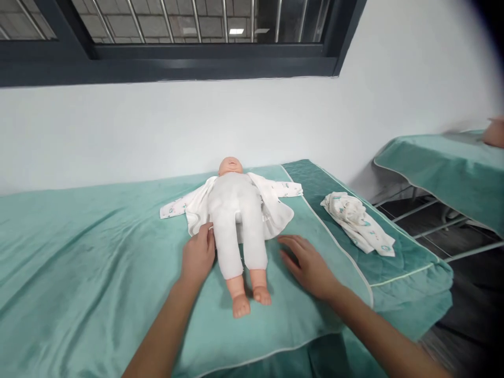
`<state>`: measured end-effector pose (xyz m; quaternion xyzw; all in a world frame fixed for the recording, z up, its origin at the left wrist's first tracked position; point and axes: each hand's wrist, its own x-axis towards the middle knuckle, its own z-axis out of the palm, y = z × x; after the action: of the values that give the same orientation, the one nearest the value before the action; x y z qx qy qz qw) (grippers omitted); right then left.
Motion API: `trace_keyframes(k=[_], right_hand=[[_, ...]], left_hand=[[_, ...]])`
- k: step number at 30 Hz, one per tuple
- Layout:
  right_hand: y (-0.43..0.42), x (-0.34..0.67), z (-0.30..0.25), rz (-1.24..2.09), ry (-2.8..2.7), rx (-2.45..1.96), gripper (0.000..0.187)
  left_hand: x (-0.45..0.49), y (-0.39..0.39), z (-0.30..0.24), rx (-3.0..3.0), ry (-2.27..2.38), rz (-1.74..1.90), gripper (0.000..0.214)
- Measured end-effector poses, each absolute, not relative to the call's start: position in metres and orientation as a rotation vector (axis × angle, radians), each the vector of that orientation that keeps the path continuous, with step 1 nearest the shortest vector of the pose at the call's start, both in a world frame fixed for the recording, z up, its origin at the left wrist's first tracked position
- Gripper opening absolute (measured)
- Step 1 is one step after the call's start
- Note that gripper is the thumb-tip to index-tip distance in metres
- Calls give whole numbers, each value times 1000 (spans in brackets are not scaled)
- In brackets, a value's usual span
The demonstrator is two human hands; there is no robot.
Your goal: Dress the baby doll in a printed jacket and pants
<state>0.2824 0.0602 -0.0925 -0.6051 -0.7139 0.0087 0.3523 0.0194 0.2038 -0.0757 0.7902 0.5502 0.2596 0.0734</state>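
A baby doll (pixel 236 202) with a white cloth body lies on its back, head toward the wall and bare feet toward me. Its arms are in the sleeves of a white printed baby shirt (pixel 275 207), which is spread open at the front. Beside the doll's hip, my left hand (pixel 199 254) has its fingers closed at the shirt's lower left edge; the fingertips are partly hidden. My right hand (pixel 307 265) is open over the sheet, just off the shirt's lower right edge, fingers bent slightly and holding nothing.
Bunched white printed clothing (pixel 356 220) lies on the darker green quilted mattress (pixel 394 273) at right. A green sheet (pixel 118 262) with some wrinkles covers the bed. Behind it rises a white wall (pixel 157 131) with a barred window. Another green-covered bed (pixel 441 157) stands at far right.
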Motion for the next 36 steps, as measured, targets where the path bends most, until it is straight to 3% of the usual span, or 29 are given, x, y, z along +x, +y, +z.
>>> trace_keyframes(k=[7,11,17,21,25,31,36], right_hand=[[21,395,-85,-414,-1749,-1898,44],[40,434,-68,-332,-1546,-2232,38],[71,432,-53,-95,-1290,-2497,23],[78,422,-36,-13,-1342,-2424,21],[72,404,6,-4,-1238,-2229,19],[53,359,81,87,-1062,-1708,20],[41,314,121,314,-1137,-1443,27]], left_hand=[[15,197,-78,2388,1522,934,35],[14,187,-76,2457,1431,1073,31],[-9,169,-72,2714,1726,706,33],[-30,174,-77,2621,1778,738,35],[-30,187,-80,2639,1533,877,40],[-12,208,-65,2735,1358,765,27],[16,197,-14,2437,1116,1258,19]])
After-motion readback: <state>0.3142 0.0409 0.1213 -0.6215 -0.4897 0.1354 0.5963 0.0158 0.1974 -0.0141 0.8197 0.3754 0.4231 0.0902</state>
